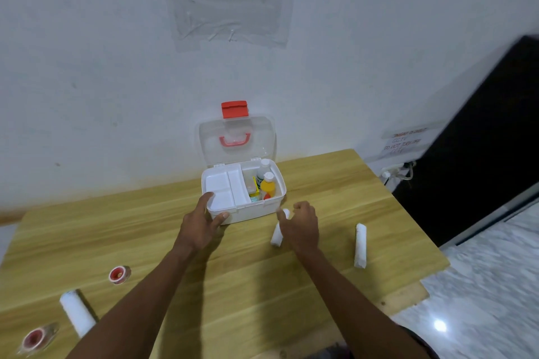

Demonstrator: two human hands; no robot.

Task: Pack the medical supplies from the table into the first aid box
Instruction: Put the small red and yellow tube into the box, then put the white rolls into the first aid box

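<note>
A white first aid box (pixel 256 210) stands open at the table's far middle, its clear lid with red latch upright against the wall. Inside sit a white tray (pixel 223 188), an orange bottle (pixel 267 185) and a white bottle (pixel 264 167). My left hand (pixel 201 226) grips the box's front left corner, thumb on the front wall. My right hand (pixel 302 226) hovers with fingers apart over a white gauze roll (pixel 276 237). Another gauze roll (pixel 360 245) lies to the right, a third gauze roll (pixel 76 312) at the near left. Two red-cored tape rolls (pixel 119 274) (pixel 36 339) lie on the left.
The wooden table (pixel 239 277) ends at a wall behind the box and drops off on the right to a pale floor. A dark cabinet (pixel 481 140) stands at the right, with a socket and cable beside it.
</note>
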